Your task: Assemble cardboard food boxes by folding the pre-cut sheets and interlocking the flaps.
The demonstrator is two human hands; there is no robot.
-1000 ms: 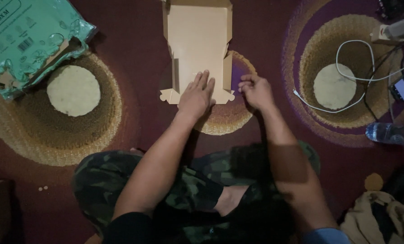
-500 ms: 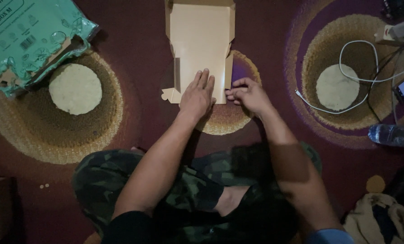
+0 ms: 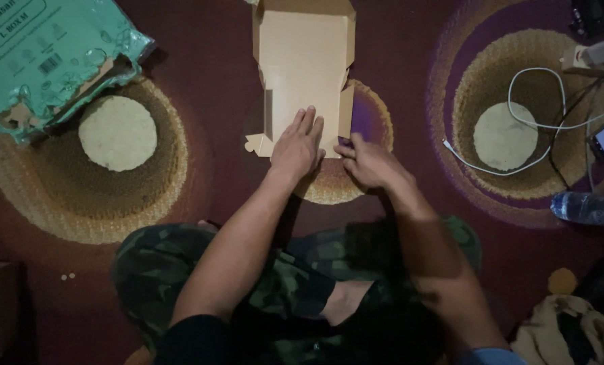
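Dark maroon carpet [image 3: 200, 81] with round straw-coloured patterns is filling the floor, and the person is sitting on it in camouflage trousers [image 3: 200, 270], legs folded. Directly ahead, a flat brown cardboard box blank [image 3: 307, 64] is lying unfolded on the carpet, its near end reaching one of the woven circles.

The left hand [image 3: 298, 145] is pressing flat on the near end of the cardboard, fingers together and stretched forward, palm down, gripping nothing. It is resting in much the same place as half a second ago. The right hand [image 3: 369, 161] is curling its fingers at the near right corner of the blank, beside the upright side flap [image 3: 346, 111]; whether the fingertips are pinching the edge or only touching it cannot be told. Compared with a second ago, this hand is sitting closer to the left hand and lower against the corner, and the side flap is now standing up rather than lying out flat.

Off to the left, a green plastic package [image 3: 41, 54] with cardboard showing through a torn corner is lying on the carpet. To the right, a white cable [image 3: 539, 101] is looping over another circle, with a clear plastic bottle [image 3: 586, 208] lying on its side nearby.
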